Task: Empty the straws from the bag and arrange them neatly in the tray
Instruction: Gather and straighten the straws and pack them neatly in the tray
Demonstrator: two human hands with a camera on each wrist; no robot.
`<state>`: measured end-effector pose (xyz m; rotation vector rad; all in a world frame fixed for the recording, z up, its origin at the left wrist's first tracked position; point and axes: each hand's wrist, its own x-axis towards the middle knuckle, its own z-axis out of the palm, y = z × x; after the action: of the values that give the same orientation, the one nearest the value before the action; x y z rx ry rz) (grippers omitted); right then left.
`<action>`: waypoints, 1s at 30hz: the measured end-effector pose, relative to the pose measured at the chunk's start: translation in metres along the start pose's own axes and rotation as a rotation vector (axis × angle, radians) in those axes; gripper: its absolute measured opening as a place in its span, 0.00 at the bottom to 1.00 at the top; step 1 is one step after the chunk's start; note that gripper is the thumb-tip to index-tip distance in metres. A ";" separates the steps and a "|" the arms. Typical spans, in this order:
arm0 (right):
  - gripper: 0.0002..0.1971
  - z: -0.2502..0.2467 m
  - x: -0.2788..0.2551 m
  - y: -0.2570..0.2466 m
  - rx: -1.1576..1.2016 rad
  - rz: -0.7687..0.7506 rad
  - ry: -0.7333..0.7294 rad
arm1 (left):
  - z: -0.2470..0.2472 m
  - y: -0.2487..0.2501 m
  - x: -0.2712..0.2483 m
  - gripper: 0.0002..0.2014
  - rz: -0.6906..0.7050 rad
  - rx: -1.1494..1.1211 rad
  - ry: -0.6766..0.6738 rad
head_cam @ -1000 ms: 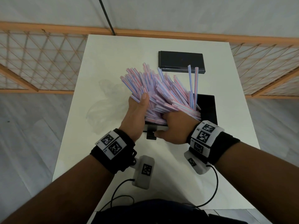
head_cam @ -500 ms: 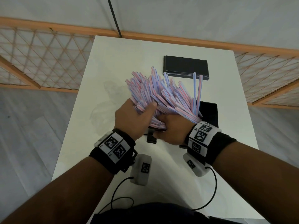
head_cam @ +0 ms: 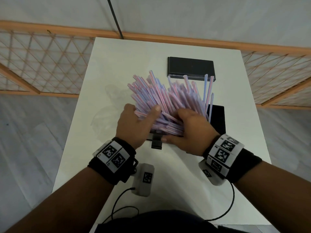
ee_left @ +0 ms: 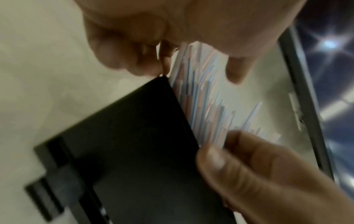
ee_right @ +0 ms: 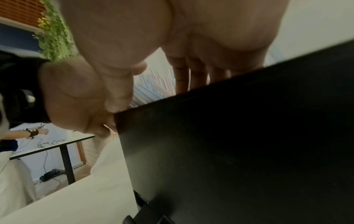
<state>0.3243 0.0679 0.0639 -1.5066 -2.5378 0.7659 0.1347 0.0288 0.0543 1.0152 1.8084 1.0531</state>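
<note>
While the clear bag [head_cam: 107, 115] lies slack and apparently emptied on the table [head_cam: 117, 64] just left of the left hand's fingers [head_cam: 129, 107], the emptying looks done and the tidying is in full swing. Left hand [head_cam: 133, 126] curls round the near-left side of the straws [head_cam: 168, 101], thumb pressed on top. Between both sets of fingers the bundle fans upward, ends ragged, its lower ends down in the black tray [head_cam: 218, 118]. Right hand [head_cam: 190, 132] cups the bundle's right side, fingers buried among the straws, thumb along the tray's near edge. Beyond the fingertips a few strays stand apart near a black lid [head_cam: 191, 68]. Still left, I'd say: laying everything flat and level.
</note>
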 end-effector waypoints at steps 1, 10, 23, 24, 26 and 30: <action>0.30 -0.001 -0.005 0.002 0.009 -0.009 0.020 | 0.001 0.000 0.000 0.47 -0.044 -0.088 -0.003; 0.28 0.007 -0.026 0.016 -0.035 0.035 -0.110 | 0.008 0.011 0.005 0.27 -0.079 -0.390 0.109; 0.30 0.014 0.001 -0.006 -0.137 0.161 -0.261 | 0.021 0.007 0.000 0.54 -0.130 -0.386 -0.061; 0.27 0.014 0.004 -0.009 -0.130 0.166 -0.285 | 0.021 0.007 -0.001 0.51 -0.125 -0.382 -0.059; 0.21 0.010 0.009 -0.016 -0.036 0.140 -0.308 | 0.023 0.008 -0.001 0.48 -0.143 -0.376 -0.040; 0.19 0.009 0.017 -0.017 0.068 0.115 -0.322 | 0.024 0.006 -0.001 0.34 -0.116 -0.374 0.000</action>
<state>0.2988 0.0726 0.0608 -1.6359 -2.6247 1.1862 0.1582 0.0361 0.0519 0.6769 1.5708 1.2585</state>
